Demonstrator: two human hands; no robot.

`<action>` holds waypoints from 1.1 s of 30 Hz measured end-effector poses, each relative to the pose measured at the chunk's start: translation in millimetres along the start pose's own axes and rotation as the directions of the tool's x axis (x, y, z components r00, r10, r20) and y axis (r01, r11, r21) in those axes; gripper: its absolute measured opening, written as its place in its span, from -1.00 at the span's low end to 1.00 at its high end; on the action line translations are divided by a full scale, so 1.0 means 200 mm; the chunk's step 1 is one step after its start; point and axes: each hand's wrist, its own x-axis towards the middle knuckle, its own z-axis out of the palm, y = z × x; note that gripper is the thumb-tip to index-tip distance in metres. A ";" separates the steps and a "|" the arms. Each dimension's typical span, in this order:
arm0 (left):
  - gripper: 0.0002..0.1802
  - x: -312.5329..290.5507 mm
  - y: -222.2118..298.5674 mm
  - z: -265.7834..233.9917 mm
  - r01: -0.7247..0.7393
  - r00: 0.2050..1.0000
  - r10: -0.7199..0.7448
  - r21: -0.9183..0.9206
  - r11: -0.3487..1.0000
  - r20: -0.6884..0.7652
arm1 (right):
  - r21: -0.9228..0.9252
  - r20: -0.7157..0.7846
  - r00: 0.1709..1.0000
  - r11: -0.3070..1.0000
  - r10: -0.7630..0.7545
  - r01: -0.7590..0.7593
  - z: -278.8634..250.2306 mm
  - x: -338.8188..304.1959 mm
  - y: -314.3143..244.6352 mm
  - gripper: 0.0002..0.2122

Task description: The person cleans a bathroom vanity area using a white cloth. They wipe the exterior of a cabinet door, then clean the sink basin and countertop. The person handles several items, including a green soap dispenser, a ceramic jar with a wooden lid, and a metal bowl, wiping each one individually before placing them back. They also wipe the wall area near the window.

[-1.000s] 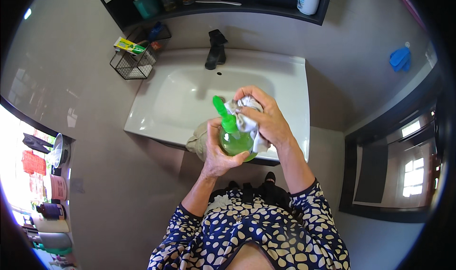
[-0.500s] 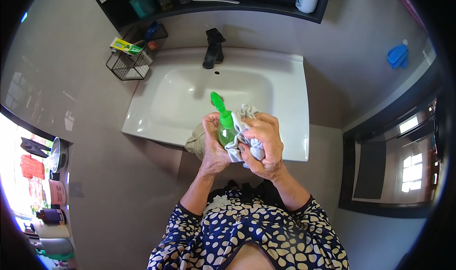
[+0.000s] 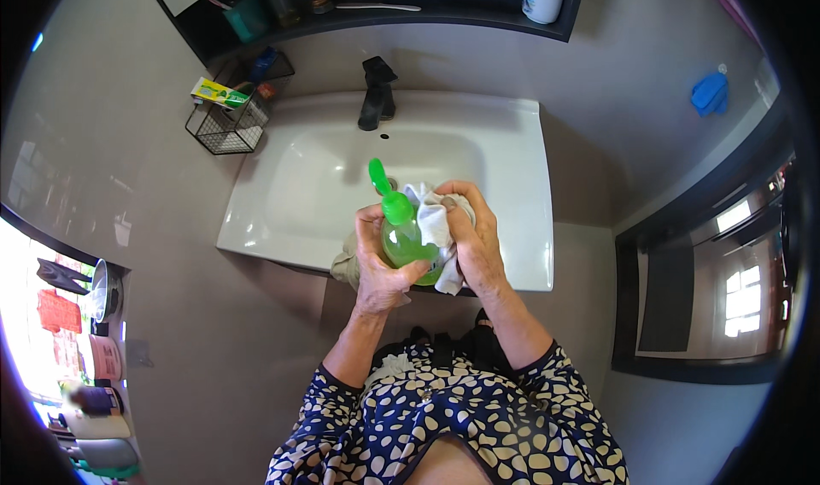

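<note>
Left hand gripping green pump bottle upright, right hand clutching white cloth against it, above white sink

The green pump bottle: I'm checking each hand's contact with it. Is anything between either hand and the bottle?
The left hand grips the green pump bottle bare, with nothing between. A white cloth lies between the right hand and the bottle's side.

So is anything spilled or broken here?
Nothing stands out. The left hand holds the green pump bottle upright, the right hand presses a white cloth on it, and the white sink looks clean.
</note>
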 end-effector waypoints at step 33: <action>-0.01 0.00 0.08 -0.03 0.108 0.987 -0.112 0.036 0.993 0.113 | 0.036 0.695 0.717 0.998 -0.055 0.041 -0.03 0.27 -0.17 -0.65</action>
